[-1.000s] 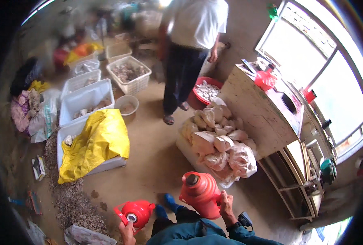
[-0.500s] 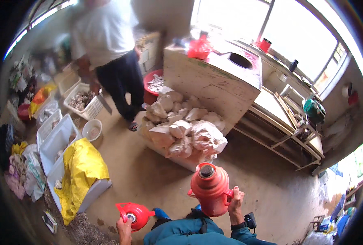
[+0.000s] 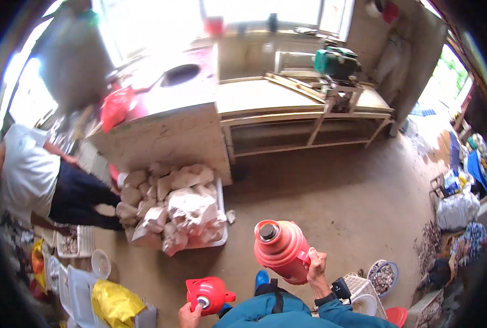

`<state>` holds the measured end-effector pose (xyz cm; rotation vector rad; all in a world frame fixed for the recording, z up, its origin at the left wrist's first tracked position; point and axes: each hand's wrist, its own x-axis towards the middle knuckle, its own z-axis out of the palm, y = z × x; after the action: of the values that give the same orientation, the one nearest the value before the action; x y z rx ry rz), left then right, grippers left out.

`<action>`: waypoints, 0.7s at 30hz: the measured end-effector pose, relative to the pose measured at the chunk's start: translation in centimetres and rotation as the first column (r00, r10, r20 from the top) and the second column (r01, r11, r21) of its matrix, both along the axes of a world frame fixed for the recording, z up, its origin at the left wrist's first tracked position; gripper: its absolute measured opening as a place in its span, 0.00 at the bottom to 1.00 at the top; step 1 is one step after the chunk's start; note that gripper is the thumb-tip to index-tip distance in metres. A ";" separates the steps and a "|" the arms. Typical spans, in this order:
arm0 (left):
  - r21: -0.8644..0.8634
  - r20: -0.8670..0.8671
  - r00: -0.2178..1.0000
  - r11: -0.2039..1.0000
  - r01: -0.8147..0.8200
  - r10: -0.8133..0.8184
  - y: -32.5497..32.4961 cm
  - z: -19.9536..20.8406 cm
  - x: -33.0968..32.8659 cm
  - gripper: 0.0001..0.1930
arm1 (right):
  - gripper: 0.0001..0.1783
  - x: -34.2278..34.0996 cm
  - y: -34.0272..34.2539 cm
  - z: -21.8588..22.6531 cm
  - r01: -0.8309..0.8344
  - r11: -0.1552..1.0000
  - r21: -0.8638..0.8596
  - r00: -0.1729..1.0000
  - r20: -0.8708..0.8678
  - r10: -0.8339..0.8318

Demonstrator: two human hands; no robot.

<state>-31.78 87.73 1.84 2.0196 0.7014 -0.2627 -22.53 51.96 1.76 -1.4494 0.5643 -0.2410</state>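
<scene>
My right hand (image 3: 317,266) is wrapped round the side handle of a big faded-red thermos flask (image 3: 284,254). The flask leans a little, and a dark stopper sits in its neck. Low in front of me, my left hand (image 3: 190,316) grips a brighter red thermos flask (image 3: 210,291), seen from above, with a pale grey top. Its lower body is hidden from this angle. The two flasks hang apart from each other, in front of my teal clothing.
Ahead to the left, a white tray (image 3: 221,232) holds a heap of pale rocks (image 3: 191,208). Behind it stands a counter (image 3: 167,142) with a round hole, then a low bench (image 3: 265,104). Another person (image 3: 30,169) is at the left. Baskets (image 3: 364,287) lie at my right.
My view has swung to the right, so the rocks, the counter and the other person appear farther left. Both flasks are still in my hands. Baskets have come into view at my right.
</scene>
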 end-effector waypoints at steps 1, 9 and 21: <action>0.003 0.011 0.996 0.996 0.088 -0.088 -0.9 0.2 1.2 0.08 | 0.21 -0.3 -1.0 0.2 0.062 0.998 0.020 0.998 0.019 -0.063; -0.022 0.137 0.899 0.906 0.422 -0.416 -10.7 1.9 14.0 0.10 | 0.19 -2.3 -8.6 1.3 0.448 0.893 0.049 0.891 0.059 -0.450; -0.209 0.252 0.785 0.760 0.615 -0.566 -24.7 2.7 29.7 0.10 | 0.18 -6.9 -16.4 1.2 0.892 0.447 0.070 0.447 0.011 -0.894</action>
<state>-2.09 63.08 4.54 1.9030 -0.1168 -0.5181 -29.47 35.60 2.92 -0.9396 1.2809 -1.1078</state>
